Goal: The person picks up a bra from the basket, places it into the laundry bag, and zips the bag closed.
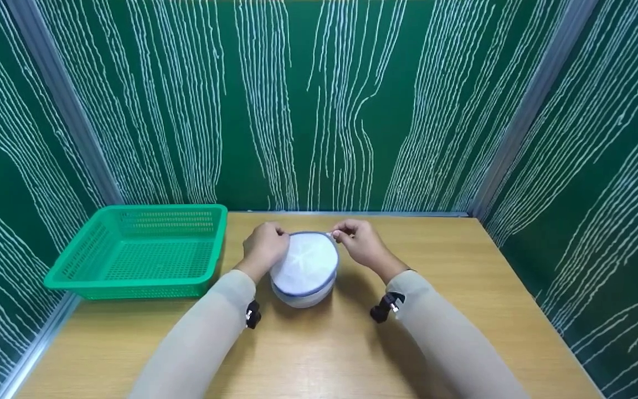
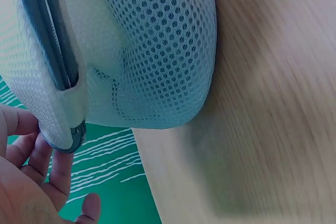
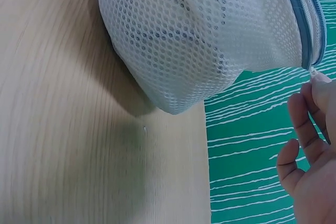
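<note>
A white mesh laundry bag [image 1: 303, 266] with a blue zipper round its top stands on the wooden table in front of me. My left hand [image 1: 266, 244] pinches the rim at the bag's left far side; in the left wrist view its fingers [image 2: 39, 161] are at the zipper's end. My right hand [image 1: 362, 241] pinches the small zipper pull [image 3: 313, 72] at the right far side of the rim. Through the mesh [image 3: 168, 35], something darker shows inside, too blurred to name. The lid lies over the bag's top.
A green plastic basket [image 1: 130, 284] with perforated sides stands left of the bag on the table [image 1: 441, 327]. Green panels [image 1: 396, 127] with white wavy lines rise behind and at both sides, joined by grey metal posts [image 1: 529, 105].
</note>
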Demonstrator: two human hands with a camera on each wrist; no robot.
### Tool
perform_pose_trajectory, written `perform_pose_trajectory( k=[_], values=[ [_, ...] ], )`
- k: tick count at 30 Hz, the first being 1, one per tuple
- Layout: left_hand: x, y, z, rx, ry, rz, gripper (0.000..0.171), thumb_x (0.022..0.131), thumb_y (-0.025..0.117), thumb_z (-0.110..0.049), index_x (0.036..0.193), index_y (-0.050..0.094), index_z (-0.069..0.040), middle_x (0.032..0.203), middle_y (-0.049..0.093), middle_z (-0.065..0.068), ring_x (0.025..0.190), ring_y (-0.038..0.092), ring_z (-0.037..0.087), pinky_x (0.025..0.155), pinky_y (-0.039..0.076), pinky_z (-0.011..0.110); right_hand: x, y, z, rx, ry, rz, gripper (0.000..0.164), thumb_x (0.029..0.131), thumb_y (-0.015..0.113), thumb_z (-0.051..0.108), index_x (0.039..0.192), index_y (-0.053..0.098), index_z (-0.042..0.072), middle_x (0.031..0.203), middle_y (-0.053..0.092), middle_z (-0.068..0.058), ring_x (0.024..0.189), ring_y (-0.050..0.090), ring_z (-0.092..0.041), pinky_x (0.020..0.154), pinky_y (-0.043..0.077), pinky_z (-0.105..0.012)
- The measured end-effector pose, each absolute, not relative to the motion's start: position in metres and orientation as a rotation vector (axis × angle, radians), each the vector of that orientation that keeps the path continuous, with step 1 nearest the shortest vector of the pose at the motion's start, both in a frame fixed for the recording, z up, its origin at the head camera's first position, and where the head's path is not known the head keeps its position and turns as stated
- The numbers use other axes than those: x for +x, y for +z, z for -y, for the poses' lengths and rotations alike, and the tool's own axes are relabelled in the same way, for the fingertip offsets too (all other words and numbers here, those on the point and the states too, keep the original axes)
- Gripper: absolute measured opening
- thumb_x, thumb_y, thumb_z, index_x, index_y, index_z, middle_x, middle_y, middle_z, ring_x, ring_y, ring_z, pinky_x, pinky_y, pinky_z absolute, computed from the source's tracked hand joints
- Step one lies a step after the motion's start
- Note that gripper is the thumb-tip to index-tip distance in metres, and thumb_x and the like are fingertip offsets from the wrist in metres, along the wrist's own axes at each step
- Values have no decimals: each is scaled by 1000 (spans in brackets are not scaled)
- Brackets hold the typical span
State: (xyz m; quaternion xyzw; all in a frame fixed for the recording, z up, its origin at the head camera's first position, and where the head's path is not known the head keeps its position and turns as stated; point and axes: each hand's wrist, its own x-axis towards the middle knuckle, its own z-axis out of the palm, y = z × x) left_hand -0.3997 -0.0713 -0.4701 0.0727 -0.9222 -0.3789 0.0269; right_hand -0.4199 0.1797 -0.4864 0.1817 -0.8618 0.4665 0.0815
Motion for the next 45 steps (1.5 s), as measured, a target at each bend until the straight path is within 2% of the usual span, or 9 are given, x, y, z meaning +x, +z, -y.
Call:
perform_pose_trajectory(
  k=[2,6,10,15,19,23,29,35,45],
  values=[
    [-401,-472,72,212,-1154,2850,24,114,61,-28,105,80,-16,110,76,4,106,68,27,108,57,51,-419,-486,-179,547,1397,2574,11,111,72,8,110,83,4,107,84,-12,99,77,-22,89,62,-32],
    [-405,-476,73,138,-1101,2839,27,111,62,-29,94,79,-17,104,78,3,106,69,27,119,45,61,-420,-487,-177,553,1410,2555,12,111,71,6,110,82,1,106,83,-14,98,77,-22,85,60,-29],
    [-404,-476,68,66,-1032,2839,25,110,64,-30,109,85,-17,118,82,3,123,70,31,129,35,67,-419,-484,-174,539,1415,2576,12,112,71,7,111,82,3,106,83,-12,98,77,-20,86,61,-30],
    [-401,-471,56,-112,-977,2857,31,117,60,-31,134,83,-19,146,75,4,145,61,32,128,38,63,-419,-483,-172,544,1422,2589,13,113,70,9,114,81,2,109,83,-13,100,77,-20,90,64,-35],
    [-402,-464,47,-259,-974,2870,31,118,60,-30,139,81,-19,156,70,5,153,57,32,130,38,60,-422,-485,-174,557,1417,2569,12,112,70,6,114,82,1,110,83,-14,101,78,-22,92,65,-37],
    [-403,-460,42,-332,-964,2871,27,117,65,-29,134,83,-19,151,73,4,150,60,31,131,38,59,-424,-487,-176,558,1410,2553,12,111,71,4,113,82,0,111,84,-16,103,79,-24,95,67,-38],
    [-404,-460,40,-281,-1021,2863,18,115,70,-28,122,85,-22,135,79,-1,137,67,26,129,41,56,-423,-489,-176,548,1418,2577,13,111,71,6,115,82,1,113,84,-15,105,79,-25,98,67,-41],
    [-404,-460,43,-263,-1024,2854,17,114,71,-27,118,86,-22,131,80,-2,131,71,25,127,45,55,-422,-490,-176,541,1380,2582,11,111,73,7,112,82,2,112,84,-14,109,77,-28,101,65,-47],
    [-401,-459,45,-76,-1125,2867,15,113,72,-27,116,86,-24,125,81,-2,121,72,22,115,61,48,-420,-491,-178,539,1355,2602,10,110,73,7,112,82,4,113,84,-14,111,76,-29,104,64,-49]
  ],
)
